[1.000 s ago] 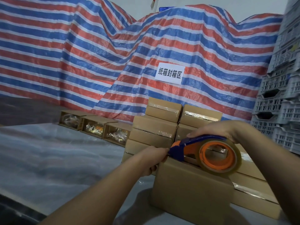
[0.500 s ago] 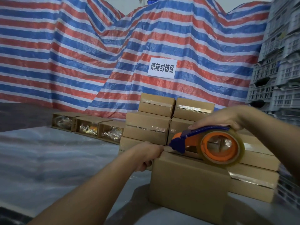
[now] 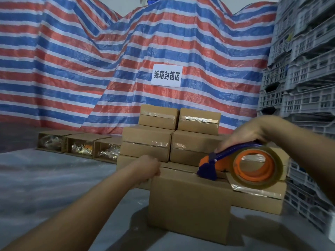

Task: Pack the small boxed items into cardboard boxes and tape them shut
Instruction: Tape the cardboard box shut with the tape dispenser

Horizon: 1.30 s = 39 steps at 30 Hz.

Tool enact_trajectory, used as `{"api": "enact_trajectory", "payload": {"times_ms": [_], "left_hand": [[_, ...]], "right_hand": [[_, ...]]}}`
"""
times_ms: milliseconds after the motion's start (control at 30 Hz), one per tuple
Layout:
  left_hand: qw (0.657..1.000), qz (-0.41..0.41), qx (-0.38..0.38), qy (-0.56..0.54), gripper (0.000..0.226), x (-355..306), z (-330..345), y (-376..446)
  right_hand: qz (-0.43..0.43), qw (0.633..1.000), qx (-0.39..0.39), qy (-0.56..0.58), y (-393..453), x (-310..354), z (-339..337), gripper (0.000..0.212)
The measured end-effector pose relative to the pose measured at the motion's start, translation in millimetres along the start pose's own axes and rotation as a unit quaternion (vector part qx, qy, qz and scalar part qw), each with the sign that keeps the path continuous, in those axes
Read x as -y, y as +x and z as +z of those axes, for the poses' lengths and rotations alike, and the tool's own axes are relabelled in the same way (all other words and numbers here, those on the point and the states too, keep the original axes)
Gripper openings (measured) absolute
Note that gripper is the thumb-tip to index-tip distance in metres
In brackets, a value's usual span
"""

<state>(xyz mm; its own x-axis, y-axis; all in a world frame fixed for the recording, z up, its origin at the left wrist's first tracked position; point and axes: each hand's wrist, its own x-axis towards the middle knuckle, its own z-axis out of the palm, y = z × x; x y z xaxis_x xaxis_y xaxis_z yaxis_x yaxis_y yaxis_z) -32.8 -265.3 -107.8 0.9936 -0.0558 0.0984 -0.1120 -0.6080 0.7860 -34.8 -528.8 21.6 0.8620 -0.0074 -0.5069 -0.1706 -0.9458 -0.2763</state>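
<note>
Nearest to us, at 6 o'clock, sits the cardboard box (image 3: 189,205) we are sealing, its top seam running 9 to 3 o'clock across the view.

Our left hand (image 3: 147,166) is at the box's 9 o'clock top edge, fingers curled down over the corner, gripping it; we judge it is pinning the tape's free end, though the tape there is too faint to confirm.

Our right hand (image 3: 244,134) is clamped over the blue handle of the tape dispenser (image 3: 241,165). The dispenser's blue cutter nose touches the box top somewhat right of the middle of the seam; its orange hub and clear roll hang past toward 3 o'clock.

Key relation: the untaped part of the seam lies toward 3 o'clock from the nose, along the box's long axis, away from the left hand. The right hand is nearer it. We judge the next stroke should be a straight pull toward 3 o'clock and over the far edge, with the left hand anchoring.

Beyond, at 12 o'clock, a stack of taped boxes (image 3: 159,140). At 10 o'clock, three open boxes (image 3: 79,145) showing wrapped contents. Farthest: striped tarp (image 3: 72,69) with a paper sign (image 3: 166,75), and grey crates (image 3: 304,87) at 2 o'clock.
</note>
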Motion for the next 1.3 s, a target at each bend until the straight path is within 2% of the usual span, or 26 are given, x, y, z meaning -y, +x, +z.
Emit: {"api": "enact_trajectory", "payload": {"times_ms": [100,167,233,333,467,600,667,800,933,1033,1100,1200,1300], "left_hand": [[0.973,0.144,-0.114,0.137,0.032,-7,2,-5],[0.948,0.238,-0.089,0.19,0.036,-12,12,-18],[0.919,0.276,-0.012,0.281,0.057,-13,26,-25],[0.894,0.282,-0.001,0.349,0.072,-7,34,-27],[0.89,0.284,-0.007,0.357,0.074,-3,33,-28],[0.891,0.284,-0.003,0.353,0.089,-2,32,-29],[0.892,0.285,-0.002,0.35,0.094,-2,31,-29],[0.9,0.275,0.006,0.338,0.082,-3,32,-30],[0.902,0.257,0.006,0.346,0.074,-18,33,-31],[0.867,0.295,-0.028,0.401,0.073,-42,48,-29],[0.859,0.317,0.013,0.402,0.08,-55,64,-27],[0.868,0.321,0.074,0.372,0.089,-58,83,-26],[0.865,0.342,0.037,0.366,0.085,-48,91,-24]], "right_hand": [[0.006,1.0,0.003,0.005,0,0,-1,0.073],[0.004,1.0,-0.002,0.01,3,-3,0,0.073],[0.003,1.0,-0.008,0.011,4,-5,0,0.071],[-0.004,1.0,-0.008,0.014,5,-7,0,0.079],[-0.029,0.999,0.013,0.031,-5,-16,-3,0.071],[-0.031,0.998,-0.006,0.052,-27,-50,-20,0.078],[-0.019,0.998,-0.008,0.058,-31,-68,-22,0.068],[-0.014,0.999,0.024,0.015,-21,-76,-7,0.049],[-0.004,0.999,0.013,0.032,-16,-77,-2,0.05],[-0.004,0.999,0.01,0.047,-18,-81,1,0.05],[-0.005,0.999,-0.003,0.046,-18,-81,4,0.051],[-0.007,0.998,-0.011,0.06,-16,-84,8,0.058],[-0.018,0.996,-0.008,0.083,-14,-90,14,0.064]]}}
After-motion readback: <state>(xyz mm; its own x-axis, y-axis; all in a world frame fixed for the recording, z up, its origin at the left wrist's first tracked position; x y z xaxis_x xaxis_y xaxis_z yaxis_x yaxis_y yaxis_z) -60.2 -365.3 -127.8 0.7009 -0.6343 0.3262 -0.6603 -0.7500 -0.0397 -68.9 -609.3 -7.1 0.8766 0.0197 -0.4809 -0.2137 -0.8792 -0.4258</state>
